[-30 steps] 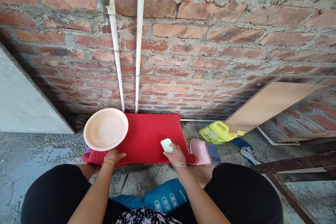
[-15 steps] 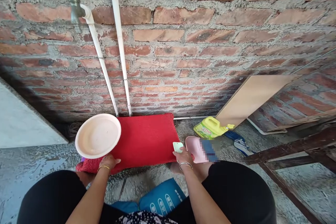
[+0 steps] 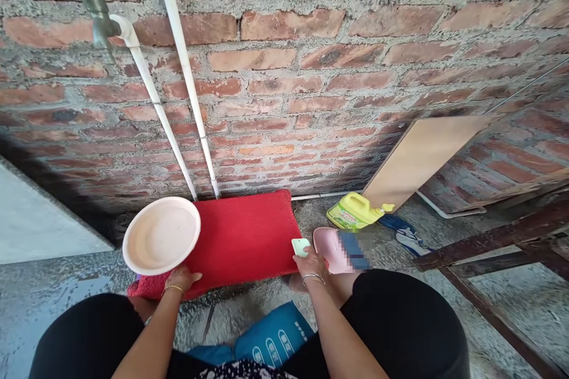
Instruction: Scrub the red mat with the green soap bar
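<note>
A red cloth point(image 3: 244, 237) lies spread in front of me, with a bunched edge at its front left. My left hand point(image 3: 182, 279) rests on the front part of this cloth, thumb stretched to the right, beside the rim of a pale pink basin point(image 3: 160, 237). The other fingers show only in part. My right hand point(image 3: 310, 262) is closed on a pale green flat piece with a small hole point(image 3: 300, 246), at the cloth's right edge. Its exact kind I cannot make out.
A pink dustpan-like piece point(image 3: 326, 244) and a yellow jug point(image 3: 354, 210) stand right of the cloth. Behind are a brick wall, white pipes point(image 3: 195, 103) and a tap point(image 3: 95, 15). A leaning board point(image 3: 422, 157), slippers point(image 3: 409, 240) and a wooden frame point(image 3: 484, 240) are at right.
The view has shifted slightly, with the wall and tap now further left. Both hands keep nearly the same places on the cloth; the pale green piece stays in my right hand.
</note>
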The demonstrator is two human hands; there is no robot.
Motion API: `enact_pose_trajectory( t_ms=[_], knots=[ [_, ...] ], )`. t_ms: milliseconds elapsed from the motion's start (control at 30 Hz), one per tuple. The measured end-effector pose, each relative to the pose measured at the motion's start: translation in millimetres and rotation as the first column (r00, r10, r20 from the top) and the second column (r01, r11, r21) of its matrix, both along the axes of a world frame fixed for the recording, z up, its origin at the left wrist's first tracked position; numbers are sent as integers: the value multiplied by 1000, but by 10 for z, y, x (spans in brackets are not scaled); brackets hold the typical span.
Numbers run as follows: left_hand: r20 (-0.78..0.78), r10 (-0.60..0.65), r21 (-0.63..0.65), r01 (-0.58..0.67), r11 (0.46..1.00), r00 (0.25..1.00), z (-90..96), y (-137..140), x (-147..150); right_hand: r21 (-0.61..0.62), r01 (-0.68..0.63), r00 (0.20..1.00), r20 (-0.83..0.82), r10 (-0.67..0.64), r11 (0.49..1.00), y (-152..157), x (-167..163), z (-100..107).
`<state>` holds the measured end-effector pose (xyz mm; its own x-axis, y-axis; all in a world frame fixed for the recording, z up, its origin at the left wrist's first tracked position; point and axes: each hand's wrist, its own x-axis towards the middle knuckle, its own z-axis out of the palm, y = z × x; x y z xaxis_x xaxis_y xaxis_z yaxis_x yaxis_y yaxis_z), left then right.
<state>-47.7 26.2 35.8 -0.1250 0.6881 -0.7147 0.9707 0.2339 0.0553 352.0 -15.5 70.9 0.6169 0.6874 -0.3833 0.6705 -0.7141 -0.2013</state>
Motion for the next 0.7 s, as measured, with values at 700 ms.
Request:
enact_pose_trajectory(
  t_ms=[700],
  knots=[
    [-24, 10, 35, -9, 999, 1000, 34, -34, 17, 100, -103, 994, -29, 106, 990, 121, -168, -45]
  ],
)
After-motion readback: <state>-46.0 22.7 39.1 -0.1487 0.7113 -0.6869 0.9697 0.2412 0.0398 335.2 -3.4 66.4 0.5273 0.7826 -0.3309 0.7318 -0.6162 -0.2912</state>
